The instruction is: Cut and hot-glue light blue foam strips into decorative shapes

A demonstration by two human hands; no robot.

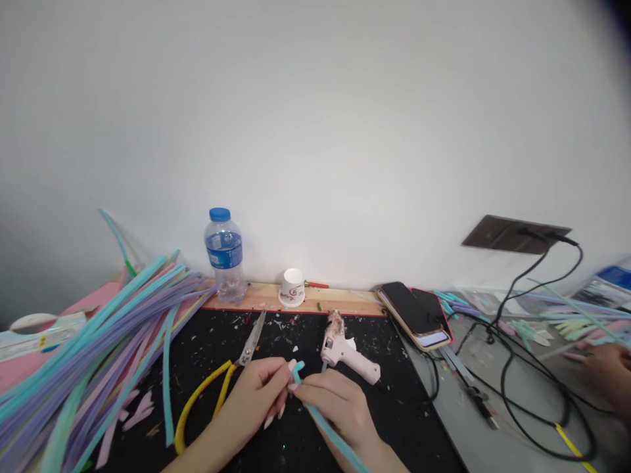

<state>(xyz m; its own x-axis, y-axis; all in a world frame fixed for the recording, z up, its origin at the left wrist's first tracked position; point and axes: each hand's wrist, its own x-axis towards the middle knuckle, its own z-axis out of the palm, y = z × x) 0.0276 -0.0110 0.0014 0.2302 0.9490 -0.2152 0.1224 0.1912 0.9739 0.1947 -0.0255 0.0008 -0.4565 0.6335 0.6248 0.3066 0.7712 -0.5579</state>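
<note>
A light-blue fuzzy pipe cleaner (328,428) runs between my hands, its upper end bent into a small curl. My left hand (261,394) pinches that curled end between thumb and fingertips. Just below the curl, my right hand (340,401) grips the stem, and the long tail slants down to the bottom edge. Scissors with yellow handles (200,394) lie partly behind my left wrist, their blades pointing away from me. A pale pink glue gun (345,351) rests on the black mat (394,427) just beyond my right hand.
Many pastel pipe cleaners (113,341) are heaped at left. A water bottle (225,256) and an upturned paper cup (292,288) stand by the wall. Phones (417,312) and black cables (513,368) lie at right, below a wall socket (515,234). Another person's hand (608,374) shows at the right edge.
</note>
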